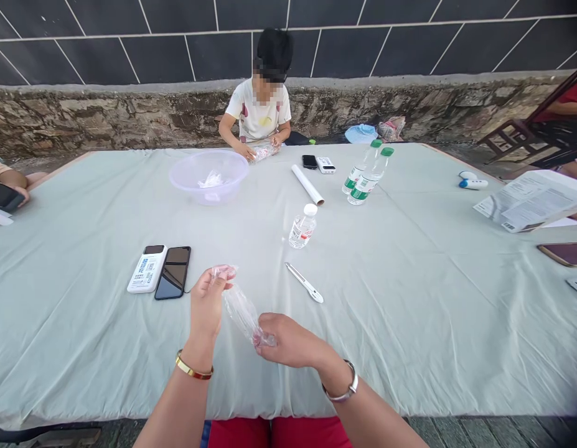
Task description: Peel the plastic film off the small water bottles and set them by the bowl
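Note:
A clear, crumpled plastic bag (pixel 241 310) is stretched between my two hands above the near side of the table. My left hand (pixel 208 298) pinches its upper end, the fingers closed on the film. Lower and to the right, my right hand (pixel 288 339) grips the other end, and a bit of film pokes out past the fingertips. Beyond my right hand lies a white utility knife (pixel 304 282). To the left of my left hand, a dark phone (pixel 173 274) lies beside a white power bank (pixel 147 270).
A small water bottle (pixel 302 228), two green-capped bottles (pixel 365 180), a white roll (pixel 307 185) and a lilac basin (pixel 185 177) holding plastic stand farther back on the clothed table (pixel 409 311). Across sits a person (pixel 262 118) handling a plastic packet. Others' hands show at both sides; papers (pixel 535 199) lie right.

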Demonstrator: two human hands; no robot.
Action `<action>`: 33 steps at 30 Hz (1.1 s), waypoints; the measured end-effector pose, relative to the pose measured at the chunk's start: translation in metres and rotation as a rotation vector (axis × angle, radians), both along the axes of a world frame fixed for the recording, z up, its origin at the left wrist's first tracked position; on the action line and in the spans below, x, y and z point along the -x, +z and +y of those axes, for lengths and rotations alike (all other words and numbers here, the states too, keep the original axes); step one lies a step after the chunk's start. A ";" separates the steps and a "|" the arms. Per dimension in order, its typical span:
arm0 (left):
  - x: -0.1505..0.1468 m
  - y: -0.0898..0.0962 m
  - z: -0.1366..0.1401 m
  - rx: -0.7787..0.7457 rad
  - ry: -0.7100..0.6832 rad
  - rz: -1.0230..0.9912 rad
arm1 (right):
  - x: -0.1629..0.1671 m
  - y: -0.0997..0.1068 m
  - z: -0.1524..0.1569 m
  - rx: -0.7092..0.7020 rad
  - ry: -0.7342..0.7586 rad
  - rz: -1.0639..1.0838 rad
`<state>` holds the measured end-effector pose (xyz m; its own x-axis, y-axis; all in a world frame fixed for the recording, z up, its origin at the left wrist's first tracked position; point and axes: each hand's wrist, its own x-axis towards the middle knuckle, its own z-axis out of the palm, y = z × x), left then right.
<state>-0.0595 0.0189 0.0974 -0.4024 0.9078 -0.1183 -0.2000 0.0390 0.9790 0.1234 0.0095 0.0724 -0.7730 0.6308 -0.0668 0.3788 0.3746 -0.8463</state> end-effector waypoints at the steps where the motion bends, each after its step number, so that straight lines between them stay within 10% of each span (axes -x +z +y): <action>1: 0.000 -0.001 -0.001 0.008 -0.020 0.179 | -0.003 0.010 -0.001 -0.035 0.011 0.016; 4: -0.002 -0.005 -0.005 0.012 -0.257 0.504 | -0.014 0.036 0.002 -0.061 -0.107 0.087; 8: -0.010 -0.011 -0.015 0.115 -0.521 0.159 | -0.016 0.036 0.020 0.039 -0.483 0.275; 14: -0.027 -0.022 -0.014 0.294 -0.180 -0.550 | 0.014 -0.022 0.022 0.269 -0.775 0.459; 19: -0.036 -0.034 -0.012 0.096 0.082 -0.336 | 0.033 -0.037 -0.006 0.327 -0.639 0.497; 25: -0.035 -0.052 -0.026 0.039 0.063 0.329 | 0.039 -0.027 -0.008 0.611 -0.587 0.739; 33: -0.039 -0.036 -0.037 0.143 -0.137 0.050 | 0.055 -0.026 0.008 0.573 -0.887 0.789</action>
<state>-0.0206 -0.0180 0.0615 -0.2852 0.9296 -0.2333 -0.1344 0.2022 0.9701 0.0683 0.0178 0.0466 -0.0684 0.9738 -0.2169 -0.3566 -0.2269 -0.9063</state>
